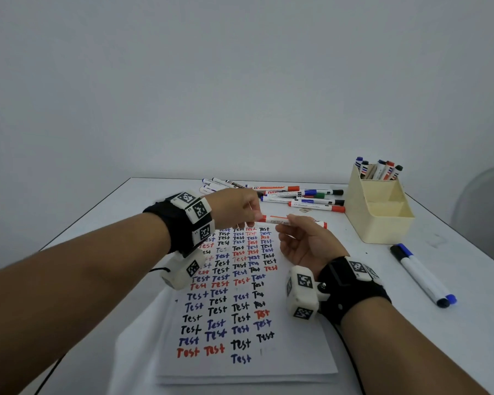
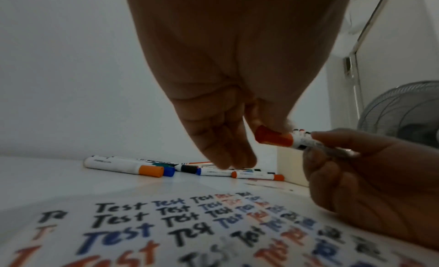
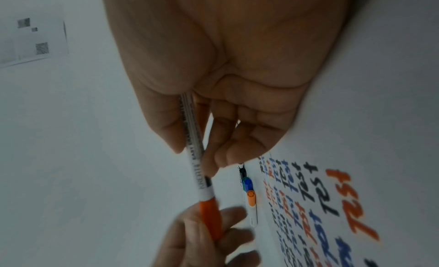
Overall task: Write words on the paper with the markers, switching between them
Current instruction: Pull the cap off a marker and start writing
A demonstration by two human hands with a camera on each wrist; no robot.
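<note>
Hands meet above the far end of the paper [image 1: 248,323]: the right hand [image 1: 305,240] pinches the red marker [image 1: 280,220] by its barrel, the left hand [image 1: 237,209] pinches its cap [image 2: 273,137]. Uncapping probably goes best with a straight pull along the barrel, the right hand holding firm, tip kept off the written rows.

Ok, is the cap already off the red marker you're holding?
No, the left hand pinches the red cap, which sits flush on the red marker that the right hand grips by its barrel.
</note>
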